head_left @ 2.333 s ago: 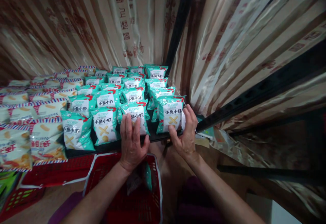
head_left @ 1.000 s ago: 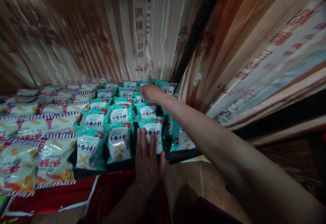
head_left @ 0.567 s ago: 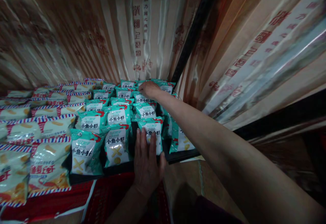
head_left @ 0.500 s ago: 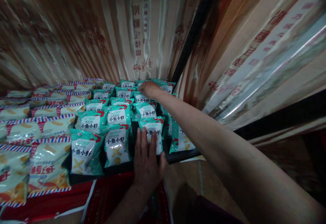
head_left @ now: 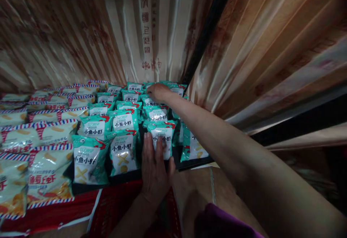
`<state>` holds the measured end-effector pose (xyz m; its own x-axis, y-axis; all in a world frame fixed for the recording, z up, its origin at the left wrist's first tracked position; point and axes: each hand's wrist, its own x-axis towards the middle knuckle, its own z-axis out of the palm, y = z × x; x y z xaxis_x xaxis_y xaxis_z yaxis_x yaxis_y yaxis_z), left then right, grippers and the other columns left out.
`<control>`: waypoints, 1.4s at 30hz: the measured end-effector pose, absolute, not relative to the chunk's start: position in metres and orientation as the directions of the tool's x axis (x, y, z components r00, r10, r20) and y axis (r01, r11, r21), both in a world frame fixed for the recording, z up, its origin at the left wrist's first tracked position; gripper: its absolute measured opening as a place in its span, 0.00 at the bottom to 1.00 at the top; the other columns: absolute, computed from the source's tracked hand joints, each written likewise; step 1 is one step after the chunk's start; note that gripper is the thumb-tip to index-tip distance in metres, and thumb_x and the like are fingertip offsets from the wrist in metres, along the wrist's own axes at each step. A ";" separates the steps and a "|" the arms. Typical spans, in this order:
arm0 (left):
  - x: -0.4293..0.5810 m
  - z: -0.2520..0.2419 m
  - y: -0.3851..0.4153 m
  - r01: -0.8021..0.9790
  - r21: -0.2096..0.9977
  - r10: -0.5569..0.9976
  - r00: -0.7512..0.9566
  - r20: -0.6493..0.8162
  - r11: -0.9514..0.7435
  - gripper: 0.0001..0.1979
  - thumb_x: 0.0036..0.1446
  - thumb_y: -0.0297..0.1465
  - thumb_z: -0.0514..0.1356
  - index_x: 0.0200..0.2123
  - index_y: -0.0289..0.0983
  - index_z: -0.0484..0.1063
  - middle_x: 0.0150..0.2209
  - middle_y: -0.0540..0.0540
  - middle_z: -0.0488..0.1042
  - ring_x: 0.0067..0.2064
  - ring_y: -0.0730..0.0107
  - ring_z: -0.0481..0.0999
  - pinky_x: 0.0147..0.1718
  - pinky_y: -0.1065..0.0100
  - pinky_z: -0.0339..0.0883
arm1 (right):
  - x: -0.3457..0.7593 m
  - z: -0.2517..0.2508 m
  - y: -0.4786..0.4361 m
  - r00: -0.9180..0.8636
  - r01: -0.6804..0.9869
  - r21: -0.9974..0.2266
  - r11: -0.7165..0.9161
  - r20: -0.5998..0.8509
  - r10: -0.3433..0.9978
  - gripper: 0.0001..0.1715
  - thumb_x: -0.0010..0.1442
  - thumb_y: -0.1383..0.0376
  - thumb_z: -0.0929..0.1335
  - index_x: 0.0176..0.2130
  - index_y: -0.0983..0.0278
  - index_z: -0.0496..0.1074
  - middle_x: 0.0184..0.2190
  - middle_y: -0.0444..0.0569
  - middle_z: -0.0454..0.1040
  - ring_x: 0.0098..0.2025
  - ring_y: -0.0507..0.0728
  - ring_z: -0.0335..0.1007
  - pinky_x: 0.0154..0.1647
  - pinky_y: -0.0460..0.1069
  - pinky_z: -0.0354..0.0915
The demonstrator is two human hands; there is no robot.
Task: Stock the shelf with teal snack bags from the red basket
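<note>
Teal-and-white snack bags (head_left: 123, 153) stand upright in rows on a black shelf (head_left: 123, 178). My left hand (head_left: 155, 171) lies with its fingers stretched out against the face of the front bag (head_left: 162, 137) in one row, covering its lower left part. Farther back, along that same row, my right hand (head_left: 159, 92) has its fingers curled at the top of another teal bag (head_left: 150, 101). The palm side and most of that grip are hidden. My right forearm crosses over the bags at the right end.
Cream snack bags (head_left: 50, 173) with red-and-blue striped edges fill the left side. Behind the rows hangs a pleated curtain (head_left: 116, 25), with a slanting black post (head_left: 206, 32) at the right. Below the shelf are a red crate (head_left: 116, 202) and a tiled floor (head_left: 203, 185).
The view has shifted slightly, and more purple cloth shows at the bottom. Both hands keep nearly the same places on the bags.
</note>
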<state>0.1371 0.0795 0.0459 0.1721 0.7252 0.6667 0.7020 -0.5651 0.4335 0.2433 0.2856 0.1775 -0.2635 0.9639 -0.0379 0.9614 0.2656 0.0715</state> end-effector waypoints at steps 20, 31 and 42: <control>0.133 0.045 0.074 0.670 0.427 0.694 0.187 0.695 -0.608 0.43 0.54 0.29 0.60 0.67 0.34 0.39 0.69 0.33 0.33 0.68 0.42 0.41 0.61 0.43 0.48 | 0.286 0.214 0.160 -0.123 0.825 -0.269 0.498 0.774 0.622 0.14 0.62 0.65 0.63 0.45 0.62 0.74 0.48 0.52 0.73 0.52 0.59 0.67 0.55 0.57 0.63; 0.122 0.047 0.067 0.660 0.379 0.660 0.240 0.712 -0.649 0.40 0.56 0.26 0.57 0.67 0.35 0.40 0.69 0.34 0.31 0.68 0.42 0.37 0.61 0.40 0.44 | 0.293 0.106 0.012 0.253 0.863 -0.474 0.171 0.701 0.666 0.18 0.61 0.69 0.64 0.51 0.60 0.69 0.57 0.57 0.63 0.57 0.62 0.62 0.54 0.63 0.63; 0.083 0.055 0.026 0.437 0.294 0.486 0.436 0.758 -0.850 0.27 0.55 0.19 0.54 0.58 0.36 0.59 0.54 0.38 0.68 0.61 0.57 0.63 0.56 0.52 0.63 | 0.309 0.057 0.010 0.138 0.906 -0.389 0.167 0.645 0.752 0.29 0.59 0.65 0.67 0.59 0.57 0.61 0.66 0.56 0.49 0.65 0.67 0.49 0.60 0.66 0.55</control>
